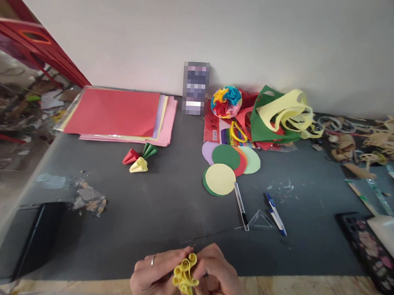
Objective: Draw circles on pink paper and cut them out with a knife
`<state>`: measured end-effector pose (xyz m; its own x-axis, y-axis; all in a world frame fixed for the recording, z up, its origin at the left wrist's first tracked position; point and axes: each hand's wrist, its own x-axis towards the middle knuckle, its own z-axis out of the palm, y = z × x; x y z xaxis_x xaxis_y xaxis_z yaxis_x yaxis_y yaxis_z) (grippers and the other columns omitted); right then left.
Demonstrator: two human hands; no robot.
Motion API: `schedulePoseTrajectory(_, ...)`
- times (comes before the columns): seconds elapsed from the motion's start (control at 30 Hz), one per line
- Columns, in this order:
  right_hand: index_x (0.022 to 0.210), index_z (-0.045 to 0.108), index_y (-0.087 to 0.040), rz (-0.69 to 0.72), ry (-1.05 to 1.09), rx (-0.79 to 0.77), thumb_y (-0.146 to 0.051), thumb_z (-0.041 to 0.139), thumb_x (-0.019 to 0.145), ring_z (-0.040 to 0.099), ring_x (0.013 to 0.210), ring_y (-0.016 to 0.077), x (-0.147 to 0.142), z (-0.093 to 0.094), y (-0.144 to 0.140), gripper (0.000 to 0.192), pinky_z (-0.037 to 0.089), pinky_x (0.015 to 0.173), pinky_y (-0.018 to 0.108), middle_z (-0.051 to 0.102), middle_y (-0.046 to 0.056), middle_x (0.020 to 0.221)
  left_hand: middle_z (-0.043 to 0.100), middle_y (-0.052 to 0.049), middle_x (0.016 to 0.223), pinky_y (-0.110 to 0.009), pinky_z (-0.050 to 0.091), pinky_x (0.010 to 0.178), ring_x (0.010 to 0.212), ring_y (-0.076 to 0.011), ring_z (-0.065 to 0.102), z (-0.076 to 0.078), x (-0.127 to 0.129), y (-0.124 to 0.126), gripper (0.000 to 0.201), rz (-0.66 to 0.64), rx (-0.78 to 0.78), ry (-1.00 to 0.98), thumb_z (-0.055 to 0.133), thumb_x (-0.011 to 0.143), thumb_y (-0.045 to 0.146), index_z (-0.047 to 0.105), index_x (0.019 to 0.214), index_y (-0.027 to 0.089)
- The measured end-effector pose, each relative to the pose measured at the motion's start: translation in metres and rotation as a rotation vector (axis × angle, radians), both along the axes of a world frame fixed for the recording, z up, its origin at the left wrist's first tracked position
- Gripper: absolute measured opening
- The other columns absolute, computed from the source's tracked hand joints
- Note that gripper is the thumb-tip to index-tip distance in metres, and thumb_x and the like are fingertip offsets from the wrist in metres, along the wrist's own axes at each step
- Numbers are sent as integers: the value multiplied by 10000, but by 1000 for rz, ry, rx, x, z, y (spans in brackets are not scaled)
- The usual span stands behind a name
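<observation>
- The curled yellow paper flower sits at the near edge of the dark grey bench, pinched between both hands.
- At the far left, a stack of coloured paper sheets with a red one on top lies flat against the wall.
- Just nearer than the stack, three small folded paper cones in red, green and yellow lie touching each other.
- The left hand, a ring on one finger, is closed on the flower's left side.
- The right hand grips the flower's right side, fingers curled around it.
- Past the middle, overlapping paper circles in yellow, green, red and lilac lie on the bench.
- Behind them rests a multicoloured paper ball.
- Right of the ball, green and pale yellow paper strips are piled loosely.
- Near the circles lie a utility knife, a clear set square and a blue pen.
</observation>
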<state>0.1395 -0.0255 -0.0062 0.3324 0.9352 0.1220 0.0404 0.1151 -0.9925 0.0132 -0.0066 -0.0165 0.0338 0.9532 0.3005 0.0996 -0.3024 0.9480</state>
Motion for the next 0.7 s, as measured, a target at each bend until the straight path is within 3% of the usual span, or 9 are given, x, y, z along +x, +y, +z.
schedulePoseTrajectory(0.2,697,660,-263,-10,-58,16,-466,659,954,605,594,173,-1,3,0,328,520,521,276,616,6,684,819,-43,1032,-271,675,715,835,-266,792,3,-1,1,391,-5,32,39,802,827,303,749,1214,315)
schedulePoseTrajectory(0.37,819,706,-286,-47,-158,87,-222,657,916,625,573,162,-1,4,0,126,490,464,256,730,-6,746,822,-35,1020,-272,675,706,802,-254,798,2,-1,1,385,13,63,51,810,818,296,756,1200,311)
schedulePoseTrajectory(0.5,943,725,-291,-26,-273,170,-103,640,848,681,566,177,4,-1,-1,227,558,484,285,784,-1,809,821,-29,1018,-255,667,704,778,-238,799,2,-1,2,378,38,69,55,802,827,307,756,1201,320)
schedulePoseTrajectory(0.6,1082,723,-312,-30,-301,196,-192,665,871,677,530,195,10,-6,-5,249,583,471,319,788,5,796,822,-34,1013,-247,660,719,778,-234,800,6,0,3,366,59,45,63,792,836,305,758,1200,323)
schedulePoseTrajectory(0.7,1169,728,-334,56,-296,203,-349,660,941,729,605,219,16,-9,-8,238,626,518,338,808,33,865,825,-35,991,-241,657,705,765,-232,800,9,-1,4,334,73,17,65,789,837,328,772,1171,331)
